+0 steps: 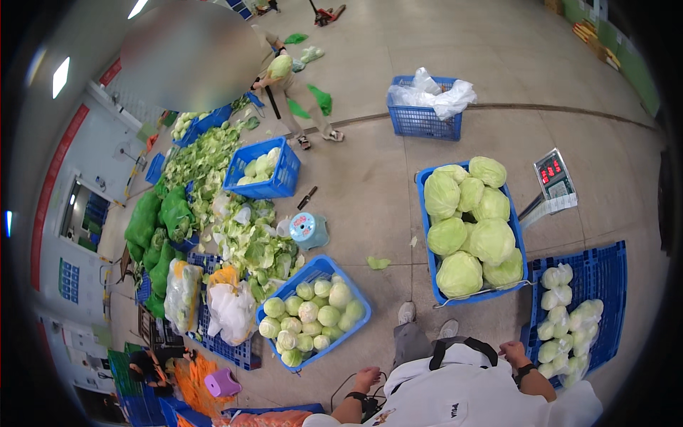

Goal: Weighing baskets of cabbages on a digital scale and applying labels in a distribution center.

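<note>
My left hand (366, 379) hangs at my side, empty, its fingers loosely apart. It is nearest to a blue crate (274, 342) of small round cabbages (308, 311). My right hand (512, 352) also holds nothing, its fingers half bent and apart. Beyond it, a blue crate (524, 245) heaped with large green cabbages (491, 240) stands on a scale, its wire handle (484, 294) lying along the near side. The scale's display (553, 173) is lit red. Neither hand touches a crate.
On the right, bagged cabbages (567, 324) lie on a blue pallet (605, 274). A crate with plastic bags (425, 122) stands ahead. To the left are cabbage leaves (249, 238), a stool (309, 230), a knife (307, 197) and green sacks (144, 217). Another person (295, 89) holds a cabbage.
</note>
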Tool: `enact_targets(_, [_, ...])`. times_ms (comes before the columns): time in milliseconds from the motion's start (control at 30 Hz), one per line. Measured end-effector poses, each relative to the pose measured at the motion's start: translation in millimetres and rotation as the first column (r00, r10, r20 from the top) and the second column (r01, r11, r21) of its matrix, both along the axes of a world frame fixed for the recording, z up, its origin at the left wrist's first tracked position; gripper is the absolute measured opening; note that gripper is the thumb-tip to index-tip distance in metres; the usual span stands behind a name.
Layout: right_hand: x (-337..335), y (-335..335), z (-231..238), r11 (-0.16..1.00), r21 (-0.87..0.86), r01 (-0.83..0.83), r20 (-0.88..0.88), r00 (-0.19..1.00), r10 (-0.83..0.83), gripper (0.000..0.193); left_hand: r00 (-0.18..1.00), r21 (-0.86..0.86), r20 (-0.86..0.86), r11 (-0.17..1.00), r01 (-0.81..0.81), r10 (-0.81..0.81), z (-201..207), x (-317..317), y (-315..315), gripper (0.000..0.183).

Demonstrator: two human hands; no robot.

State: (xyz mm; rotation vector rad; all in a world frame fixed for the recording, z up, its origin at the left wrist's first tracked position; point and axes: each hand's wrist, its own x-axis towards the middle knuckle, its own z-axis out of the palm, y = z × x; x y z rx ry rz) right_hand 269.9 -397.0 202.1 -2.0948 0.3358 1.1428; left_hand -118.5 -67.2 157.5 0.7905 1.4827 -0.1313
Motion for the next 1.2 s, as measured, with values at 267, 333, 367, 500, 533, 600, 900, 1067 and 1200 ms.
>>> enact_targets(267, [-42, 5, 13, 0.974, -0.133, 0.185, -0.034, 0.981, -0.191, 0.013, 0.973, -0.077, 0.019, 0.970, 0.232, -0.231, -26, 4, 68, 0.024])
enact_targets(333, [-57, 0, 4, 0.986, -0.089, 0.140, 0.050, 0.989, -0.136, 0.018, 0.859, 0.177, 0.074, 0.854, 0.489, -0.507, -44, 6, 106, 0.021])
enact_targets(367, [-60, 4, 8, 0.996, -0.078, -0.052, 0.120, 0.991, 0.062, 0.026, 0.681, 0.396, 0.079, 0.650, 0.649, -0.728, -49, 5, 123, 0.022])
enact_targets(500, [-74, 56, 37, 0.984, -0.076, 0.160, 0.116, 0.982, -0.151, 0.028, 0.852, 0.076, 0.087, 0.856, 0.511, -0.516, -10, 68, 182, 0.015])
enact_targets(533, [-73, 69, 37, 0.978, -0.096, 0.183, 0.122, 0.978, -0.171, 0.025, 0.791, 0.171, 0.147, 0.803, 0.571, -0.594, -15, 70, 196, 0.015])
enact_targets(600, [-81, 91, 47, 0.951, -0.114, 0.287, 0.082, 0.957, -0.279, 0.026, 0.908, -0.099, 0.177, 0.911, 0.400, -0.380, -22, 82, 217, 0.018])
enact_targets(900, [-162, 108, 51, 0.766, -0.266, 0.585, 0.023, 0.798, -0.602, 0.023, 0.823, -0.174, 0.179, 0.806, 0.566, -0.539, -54, 131, 270, 0.017])
enact_targets(1067, [-184, 116, 46, 0.748, -0.271, 0.606, 0.004, 0.778, -0.629, 0.022, 0.808, -0.281, 0.155, 0.758, 0.588, -0.569, -53, 146, 281, 0.016])
enact_targets(1200, [-179, 129, 51, 0.779, -0.218, 0.588, -0.052, 0.790, -0.611, 0.020, 0.787, -0.181, 0.053, 0.769, 0.613, -0.615, -41, 151, 278, 0.019])
